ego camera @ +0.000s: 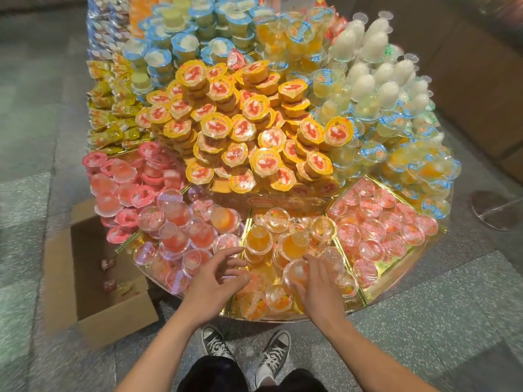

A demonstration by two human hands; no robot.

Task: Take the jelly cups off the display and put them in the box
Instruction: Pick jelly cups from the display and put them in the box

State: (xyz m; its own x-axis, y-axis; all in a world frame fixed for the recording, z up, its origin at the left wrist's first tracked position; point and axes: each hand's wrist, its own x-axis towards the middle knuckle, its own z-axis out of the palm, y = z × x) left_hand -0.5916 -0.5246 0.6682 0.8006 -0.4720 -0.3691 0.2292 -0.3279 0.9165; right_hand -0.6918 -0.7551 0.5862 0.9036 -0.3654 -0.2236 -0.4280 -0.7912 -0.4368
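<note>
Orange jelly cups [291,244] fill the near middle compartment of the gold display [396,278]. My right hand [318,284] grips one orange jelly cup [295,271] lying on the pile there. My left hand [218,278] hovers over the compartment's left edge, fingers spread and holding nothing. An open cardboard box [93,306] sits on the floor to the left of the display, with a few cups [109,274] inside.
Pink cups [181,233] lie left of the orange ones, peach cups [382,230] to the right. A tall heap of yellow-lidded cups [246,131] rises behind. My shoes [246,352] stand on the speckled floor close to the display's front rim.
</note>
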